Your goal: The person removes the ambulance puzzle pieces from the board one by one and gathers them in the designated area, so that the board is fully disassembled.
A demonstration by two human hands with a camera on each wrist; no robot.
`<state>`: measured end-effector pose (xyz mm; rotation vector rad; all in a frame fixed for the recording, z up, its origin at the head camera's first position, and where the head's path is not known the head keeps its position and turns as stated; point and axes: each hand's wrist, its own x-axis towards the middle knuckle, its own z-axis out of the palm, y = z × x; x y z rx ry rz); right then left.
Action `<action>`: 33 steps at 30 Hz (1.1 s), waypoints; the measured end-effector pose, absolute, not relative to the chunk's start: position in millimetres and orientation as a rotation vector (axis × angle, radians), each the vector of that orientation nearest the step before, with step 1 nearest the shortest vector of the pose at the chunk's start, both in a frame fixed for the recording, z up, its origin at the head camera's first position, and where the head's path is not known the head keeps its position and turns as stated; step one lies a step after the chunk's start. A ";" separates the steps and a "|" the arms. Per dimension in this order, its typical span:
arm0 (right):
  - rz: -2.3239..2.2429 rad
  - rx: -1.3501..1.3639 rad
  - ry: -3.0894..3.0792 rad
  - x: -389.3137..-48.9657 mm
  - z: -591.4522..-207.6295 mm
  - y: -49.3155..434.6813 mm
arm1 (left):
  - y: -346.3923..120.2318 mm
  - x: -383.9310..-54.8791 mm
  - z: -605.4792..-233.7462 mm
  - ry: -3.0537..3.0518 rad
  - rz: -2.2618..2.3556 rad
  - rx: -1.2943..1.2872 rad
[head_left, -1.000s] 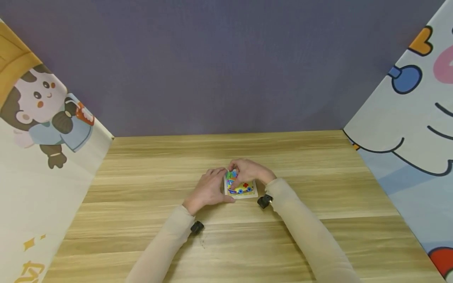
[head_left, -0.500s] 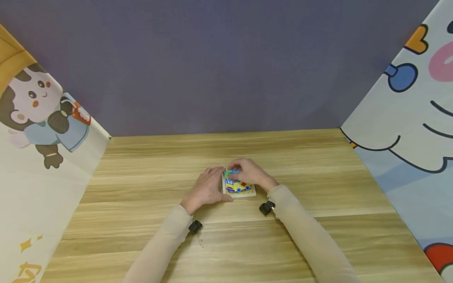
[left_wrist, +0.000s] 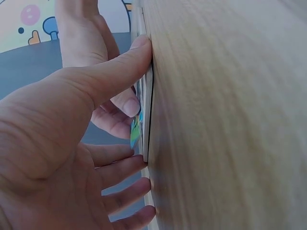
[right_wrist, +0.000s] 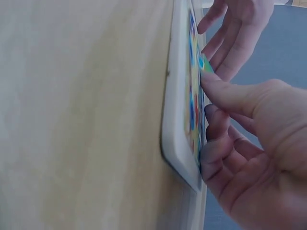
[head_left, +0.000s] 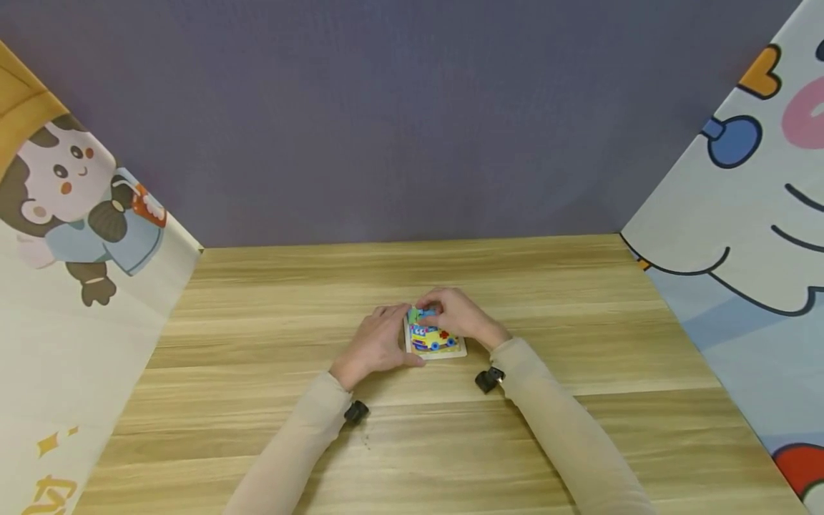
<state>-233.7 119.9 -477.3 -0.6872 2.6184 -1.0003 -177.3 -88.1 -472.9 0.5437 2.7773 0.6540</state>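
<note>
A small green and blue puzzle piece (head_left: 414,315) is lying toward 10 o'clock from the middle of a square puzzle board (right_wrist: 173,132), and the right hand (head_left: 458,315) is the nearer one, its thumb and fingers pinching the piece from the 3 o'clock side. The left wrist view is showing the piece leaning away from the board, its green end sticking out; the thumb is covering much of it, so which way its long axis is running cannot be told. The left hand (head_left: 375,341) is resting against the board's 9 o'clock side, fingers fairly straight and spread, with the thumb touching near the 7 o'clock corner and the fingertips near the 11 o'clock corner. The board is sitting flat on the table (head_left: 225,357), its pale rim looking smooth, thin and rounded at the corners. Inside the rim, bright printing is forming a yellow ambulance (head_left: 430,340) with blue wheels and a red cross. The tabletop is showing streaky wood grain running from 9 to 3 o'clock, and a plain grey-blue panel (head_left: 412,129) is standing at 12 o'clock.
</note>
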 end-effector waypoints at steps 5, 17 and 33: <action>-0.993 -0.711 2.621 -231.0 -475.9 120.3 | -87.2 -176.2 -471.0 2.781 0.645 0.537; -0.956 -0.734 2.626 -232.6 -475.9 124.0 | -87.1 -174.9 -470.3 2.796 0.636 0.542; -0.977 -0.743 2.647 -237.9 -479.3 141.0 | -89.0 -174.1 -470.3 2.787 0.612 0.579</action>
